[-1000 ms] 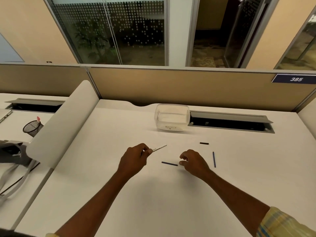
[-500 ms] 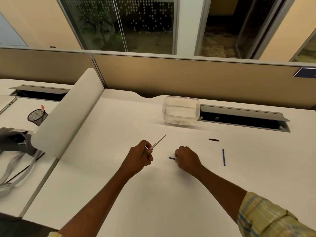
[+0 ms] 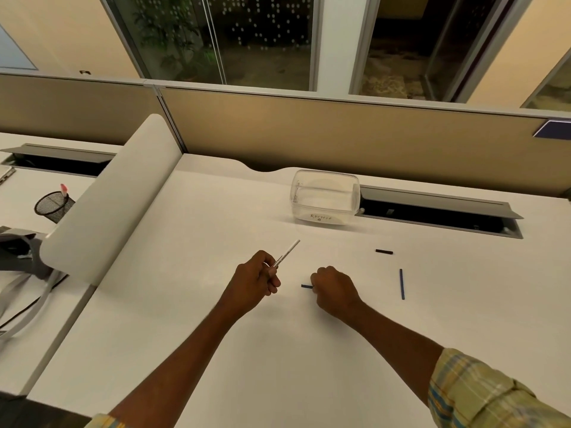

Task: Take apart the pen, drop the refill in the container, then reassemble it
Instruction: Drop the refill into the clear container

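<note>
Bare desk (image 3: 216, 350) between hands and container (image 3: 324, 196)

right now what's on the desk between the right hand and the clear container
Nothing: in the head view the white desk is bare between the right hand and the clear container.

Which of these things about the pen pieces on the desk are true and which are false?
1. The left hand holds a thin white pen refill up off the white desk. True.
2. The clear plastic container has a blue pen piece inside. False: nothing shows inside it.
3. The right hand is closed on a short dark blue pen piece. True.
4. The long blue pen tube is held in a hand. False: it lies alone on the desk, right of the right hand.
5. The small black pen cap piece sits in the container. False: it lies on the desk.
</note>
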